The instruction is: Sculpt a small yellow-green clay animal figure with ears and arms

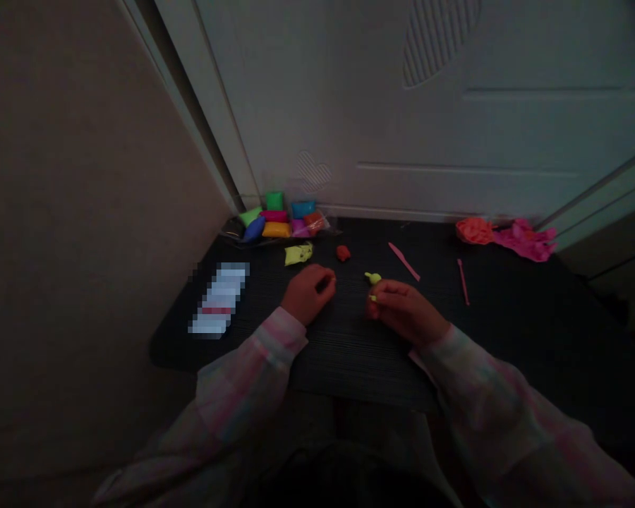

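Two bare hands worked over a dark table [343, 353], both in pale checked sleeves [254, 356]. The right hand [410, 310] had its thumb and fingers pinched narrow on a small yellow bit [372, 298], which poked out at the tips. Just beyond those fingers sat a yellow lump [375, 279] with a thin stub pointing left; whether it touched the fingers or lay on the table could not be told.

The left hand [305, 293] was curled, thumb and forefinger bent into a narrow ring with their tips close together. Whether anything was held between them could not be made out.

Near the left hand, on its far side, lay a yellow packet [296, 255], crumpled at one end, and to the right of that a small red lump [343, 253]. Behind them, a clear bag [325, 224] held packets [276, 229] in green, blue, pink, orange and other colours. A bright panel [222, 300], blurred into blocks, lay at the table's left.

Beyond the right hand were a pink knife [403, 261] and a thin pink stick [463, 282], well apart. An orange bundle [475, 231] touched a pink bundle [526, 240] at the far right, before a white door [402, 134].
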Demonstrator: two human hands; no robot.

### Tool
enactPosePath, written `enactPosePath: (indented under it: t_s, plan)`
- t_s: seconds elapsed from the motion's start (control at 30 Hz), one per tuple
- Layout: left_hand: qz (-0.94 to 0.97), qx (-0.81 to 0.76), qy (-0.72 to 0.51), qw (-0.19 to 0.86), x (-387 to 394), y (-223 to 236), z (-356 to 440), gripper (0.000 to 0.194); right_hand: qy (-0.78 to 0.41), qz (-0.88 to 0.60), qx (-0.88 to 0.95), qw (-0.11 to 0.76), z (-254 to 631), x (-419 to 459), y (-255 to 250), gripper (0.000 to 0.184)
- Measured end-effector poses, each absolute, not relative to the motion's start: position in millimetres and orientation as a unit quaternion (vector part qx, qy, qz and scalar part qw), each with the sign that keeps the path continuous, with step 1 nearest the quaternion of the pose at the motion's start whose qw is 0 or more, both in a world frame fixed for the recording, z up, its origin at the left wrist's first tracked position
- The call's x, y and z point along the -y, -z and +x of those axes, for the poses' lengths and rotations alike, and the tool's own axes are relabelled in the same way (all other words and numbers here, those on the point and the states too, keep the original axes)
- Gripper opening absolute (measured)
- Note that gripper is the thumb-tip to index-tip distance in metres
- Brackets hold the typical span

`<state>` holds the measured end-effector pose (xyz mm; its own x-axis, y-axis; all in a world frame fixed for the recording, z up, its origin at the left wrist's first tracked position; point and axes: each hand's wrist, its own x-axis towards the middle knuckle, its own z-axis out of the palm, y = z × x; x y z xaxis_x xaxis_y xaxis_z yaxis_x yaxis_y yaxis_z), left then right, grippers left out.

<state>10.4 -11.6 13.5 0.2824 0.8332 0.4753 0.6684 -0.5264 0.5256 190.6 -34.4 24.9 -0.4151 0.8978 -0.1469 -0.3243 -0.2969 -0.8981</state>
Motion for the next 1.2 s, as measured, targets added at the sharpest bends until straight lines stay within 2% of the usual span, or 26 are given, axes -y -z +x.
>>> enactPosePath:
  t_s: [0.1, 0.2, 0.4, 0.7, 0.8, 0.9, 1.03, 1.2]
  plan:
    - [0.777, -0.494, -0.387, 0.049, 6, -16, -4, 0.012, -0.734, -0.337, 0.424, 0.41, 193, 37, -29, 0.016]
    - [0.76, -0.532, -0.373, 0.032, 3, -19, -17, 0.013, -0.73, -0.372, 0.433, 0.376, 190, 35, -27, 0.018]
    - [0.753, -0.552, -0.332, 0.137, 4, -20, -27, 0.017, -0.72, -0.374, 0.464, 0.357, 187, 32, -19, 0.016]
    - [0.721, -0.552, -0.272, 0.319, 2, -23, -33, 0.012, -0.708, -0.374, 0.499, 0.332, 189, 31, -13, 0.013]
    - [0.68, -0.569, -0.266, 0.378, -1, -19, -34, 0.026, -0.705, -0.377, 0.502, 0.33, 188, 31, -13, 0.014]
    - [0.682, -0.576, -0.232, 0.387, -1, -18, -34, 0.036, -0.702, -0.381, 0.504, 0.328, 188, 31, -13, 0.015]
    - [0.703, -0.565, -0.201, 0.382, 1, -21, -33, 0.024, -0.701, -0.379, 0.506, 0.329, 188, 31, -12, 0.015]
    - [0.701, -0.578, -0.237, 0.345, 1, -18, -32, 0.022, -0.7, -0.384, 0.504, 0.329, 189, 31, -11, 0.015]
